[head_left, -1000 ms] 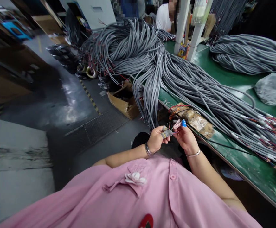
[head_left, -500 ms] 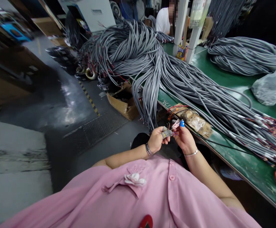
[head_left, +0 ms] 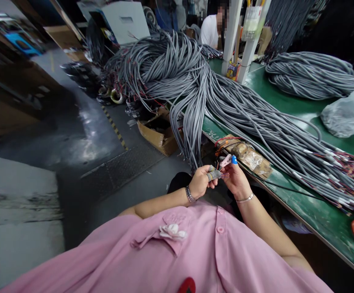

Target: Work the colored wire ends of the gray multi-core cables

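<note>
Just in front of my chest, my left hand (head_left: pixel 200 182) is closed in a pinch, with a grey wrap on its thumb. It grips thin coloured wires (head_left: pixel 224 175), whose ends show between my two hands. My right hand (head_left: pixel 237 181), with a blue cover on one fingertip, is closed around a small pale pink tool (head_left: pixel 225 161); its exact kind is hard to make out. The pink tool sits right above the wires. Whether my right fingers also touch the wires is hidden.
Grey cables (head_left: pixel 250 110) lie in a long heap over the green table (head_left: pixel 326 228), their stripped ends at right. By the table edge is a taped wooden block (head_left: pixel 253 158). A cardboard box (head_left: pixel 157 136) stands on the floor. A person in white (head_left: pixel 209 30) sits behind.
The pink tool has tilted slightly between my right fingers, and the wire ends have shifted a little. Both hands stay in nearly the same place. The view has moved slightly.
</note>
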